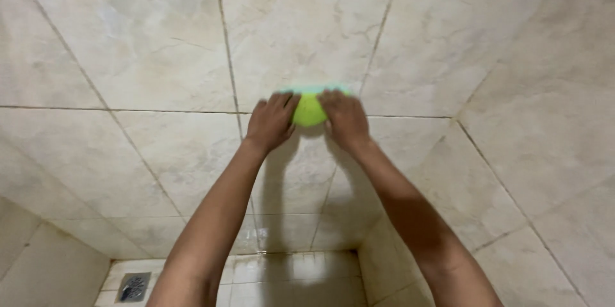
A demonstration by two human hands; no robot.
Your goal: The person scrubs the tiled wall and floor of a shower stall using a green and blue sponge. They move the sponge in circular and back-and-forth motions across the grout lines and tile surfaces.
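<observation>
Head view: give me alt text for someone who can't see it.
Both hands, left hand and right hand, press a yellow-green scrub pad against a beige marble-look tiled wall, near a corner. Below, a wet tiled floor shows a metal drain at lower left.

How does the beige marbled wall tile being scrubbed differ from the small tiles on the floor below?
The beige marbled wall tile is large, upright and matte; the small floor tiles look wet and glossy, and lie flat around a metal drain. Both are pale with thin grout lines.
</observation>
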